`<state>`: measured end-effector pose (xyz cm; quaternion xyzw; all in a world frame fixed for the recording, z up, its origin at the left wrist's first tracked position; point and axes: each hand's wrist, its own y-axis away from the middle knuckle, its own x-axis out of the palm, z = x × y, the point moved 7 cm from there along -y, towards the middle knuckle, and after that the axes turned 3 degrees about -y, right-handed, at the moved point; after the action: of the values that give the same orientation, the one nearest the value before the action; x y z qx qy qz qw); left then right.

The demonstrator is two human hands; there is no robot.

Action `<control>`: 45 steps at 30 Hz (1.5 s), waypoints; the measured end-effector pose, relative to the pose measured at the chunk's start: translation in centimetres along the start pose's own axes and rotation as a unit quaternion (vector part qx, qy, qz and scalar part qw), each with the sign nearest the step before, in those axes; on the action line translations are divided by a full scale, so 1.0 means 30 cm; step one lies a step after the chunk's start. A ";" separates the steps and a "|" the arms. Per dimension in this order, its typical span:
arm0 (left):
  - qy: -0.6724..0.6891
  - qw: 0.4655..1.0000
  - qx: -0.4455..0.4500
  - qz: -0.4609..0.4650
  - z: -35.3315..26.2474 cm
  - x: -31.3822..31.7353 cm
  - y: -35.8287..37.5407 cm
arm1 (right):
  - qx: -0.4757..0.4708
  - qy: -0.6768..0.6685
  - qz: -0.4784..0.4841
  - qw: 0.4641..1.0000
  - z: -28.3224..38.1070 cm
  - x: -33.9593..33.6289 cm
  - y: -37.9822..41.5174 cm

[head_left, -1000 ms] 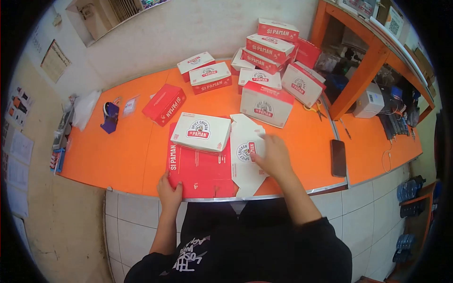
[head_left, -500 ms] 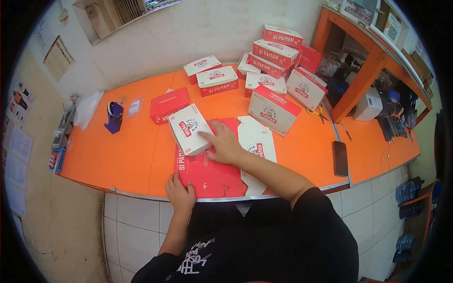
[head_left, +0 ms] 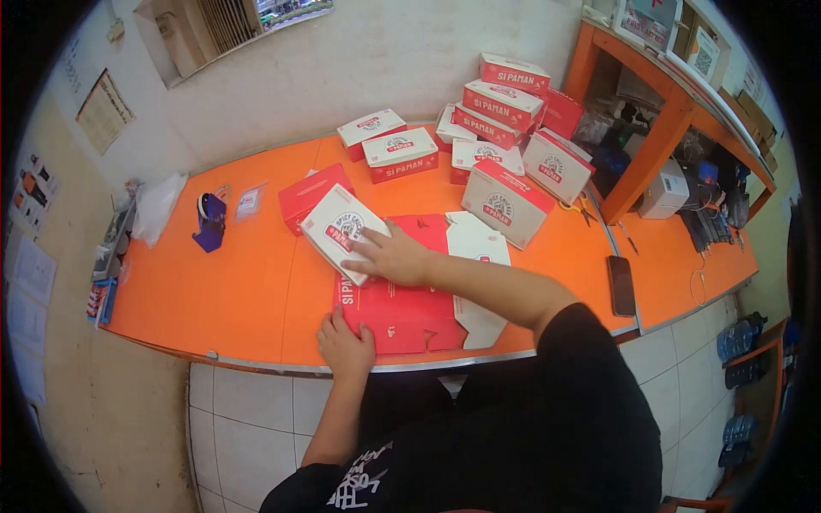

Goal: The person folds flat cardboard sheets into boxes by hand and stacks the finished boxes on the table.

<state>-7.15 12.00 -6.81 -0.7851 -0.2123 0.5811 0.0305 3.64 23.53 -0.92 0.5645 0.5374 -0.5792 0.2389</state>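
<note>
My right hand (head_left: 393,255) lies with spread fingers on the white lid of a folded carton box (head_left: 329,224) marked "Spicy Chicken Si Paman". That box sits at an angle over the left part of a flat, unfolded carton (head_left: 402,303), red on one side with a white printed panel. At the table's front edge, my left hand (head_left: 346,346) rests by the lower left corner of the flat carton, fingers stretched out. Just behind the folded box is a red box (head_left: 312,192), partly covered by it. My right forearm hides some of the white panel.
Several folded boxes (head_left: 505,107) are stacked at the back right, others (head_left: 400,154) stand along the back. A blue tape dispenser (head_left: 208,224) and small plastic packet (head_left: 248,203) lie left. To the right are scissors (head_left: 583,209), a phone (head_left: 621,286) and an orange shelf (head_left: 650,150).
My right hand has slid further over the lid of the box. The box has shifted slightly left and back, covering more of the red box. My left hand stays by the flat carton's corner.
</note>
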 end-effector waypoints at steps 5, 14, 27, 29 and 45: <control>0.015 1.000 0.005 -0.011 -0.001 -0.006 -0.005 | 0.041 0.075 -0.038 0.996 -0.223 -0.195 -0.042; 0.054 0.999 -0.009 0.005 0.020 -0.003 -0.001 | 0.466 -0.182 -0.045 0.865 -0.549 -0.288 0.301; 0.040 0.999 -0.004 0.014 0.020 0.002 0.000 | 0.590 -0.002 0.090 0.802 -0.626 -0.142 0.921; 0.067 0.997 -0.030 0.020 0.051 0.009 -0.019 | 0.604 -0.027 0.074 0.793 -0.609 -0.105 0.930; 0.281 0.945 -0.095 0.139 0.152 0.087 -0.160 | 0.663 -0.429 -0.140 0.597 -0.249 -0.058 0.794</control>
<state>-12.17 16.41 -9.21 -0.9374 -0.1382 0.3126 -0.0674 28.10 22.27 -6.13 0.1716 -0.0871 -0.9778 -0.0823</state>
